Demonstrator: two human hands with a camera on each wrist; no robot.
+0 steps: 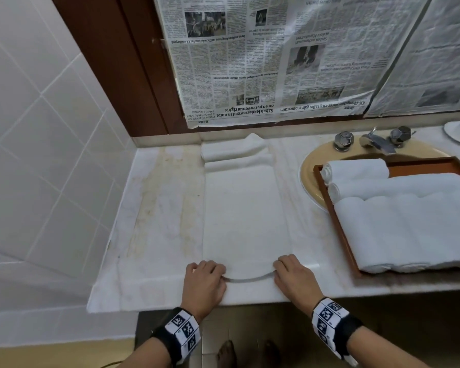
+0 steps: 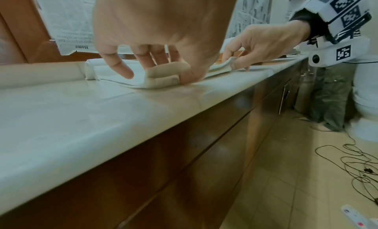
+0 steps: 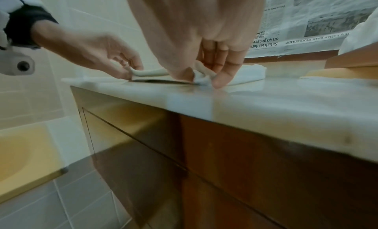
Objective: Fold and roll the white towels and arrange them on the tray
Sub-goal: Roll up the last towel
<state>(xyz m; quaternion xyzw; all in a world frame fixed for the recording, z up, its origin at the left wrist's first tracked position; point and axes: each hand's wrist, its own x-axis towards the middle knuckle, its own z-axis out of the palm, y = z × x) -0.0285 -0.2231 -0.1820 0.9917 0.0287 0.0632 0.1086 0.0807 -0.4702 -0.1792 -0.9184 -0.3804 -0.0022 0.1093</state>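
A long folded white towel (image 1: 243, 216) lies flat on the marble counter, its far end bunched against the back wall. My left hand (image 1: 206, 278) pinches the towel's near left corner (image 2: 155, 80) and my right hand (image 1: 292, 274) pinches the near right corner (image 3: 201, 78). The near edge between them is lifted a little off the counter. A brown wooden tray (image 1: 341, 235) rests over the sink at the right. It holds two rolled white towels (image 1: 356, 170) and a larger folded white towel (image 1: 409, 232).
The beige sink (image 1: 310, 179) with chrome taps (image 1: 375, 140) lies under the tray. Newspaper (image 1: 276, 62) covers the wall behind. A white tiled wall (image 1: 37, 155) bounds the counter at the left. The counter's front edge (image 1: 157, 305) runs just below my hands.
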